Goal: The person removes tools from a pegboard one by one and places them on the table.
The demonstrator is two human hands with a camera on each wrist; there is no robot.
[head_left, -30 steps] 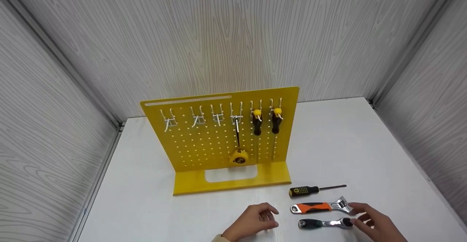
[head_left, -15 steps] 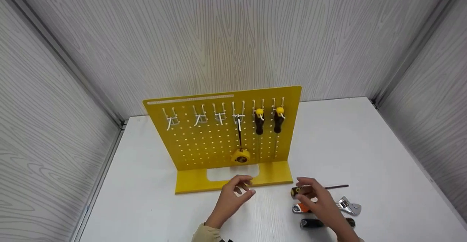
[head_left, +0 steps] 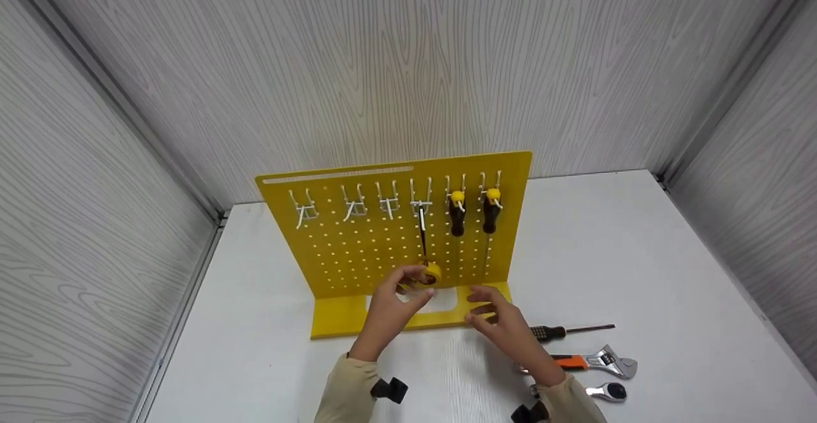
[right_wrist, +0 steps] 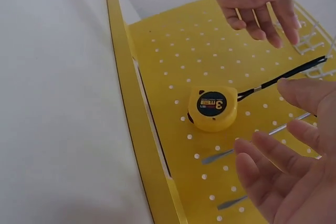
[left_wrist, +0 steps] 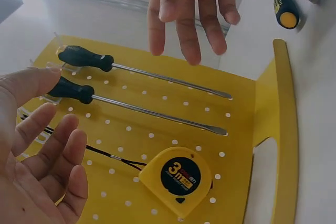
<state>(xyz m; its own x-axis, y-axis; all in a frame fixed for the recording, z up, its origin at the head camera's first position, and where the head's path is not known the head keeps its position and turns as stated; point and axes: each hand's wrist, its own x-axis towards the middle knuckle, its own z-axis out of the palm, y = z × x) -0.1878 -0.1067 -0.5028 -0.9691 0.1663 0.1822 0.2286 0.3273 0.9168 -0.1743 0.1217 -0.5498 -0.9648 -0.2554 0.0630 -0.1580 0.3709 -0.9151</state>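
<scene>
A yellow tape measure (head_left: 432, 274) hangs by a black cord from a white hook on the yellow pegboard (head_left: 357, 263). My left hand (head_left: 397, 305) is in front of it in the head view, partly covering it, with fingers loosely bent and nothing held. To the right, my right hand (head_left: 501, 321) hovers before the pegboard's base, fingers relaxed and holding nothing. Both wrist views show the tape measure (left_wrist: 177, 179) apart from the fingers. Two screwdrivers (head_left: 457, 215) with dark handles and yellow ends hang on the hooks right of the tape measure.
On the table at right lie a screwdriver (head_left: 555, 332), an orange-handled adjustable wrench (head_left: 609, 362) and a ratchet wrench (head_left: 609, 391), partly hidden by my right arm. Several white hooks (head_left: 354, 205) at the pegboard's left hold nothing. Wood-grain walls stand around the table.
My right hand has left the wrenches at right and moved left and forward to the pegboard's front. My left hand has moved forward and left, up toward the tape measure.
</scene>
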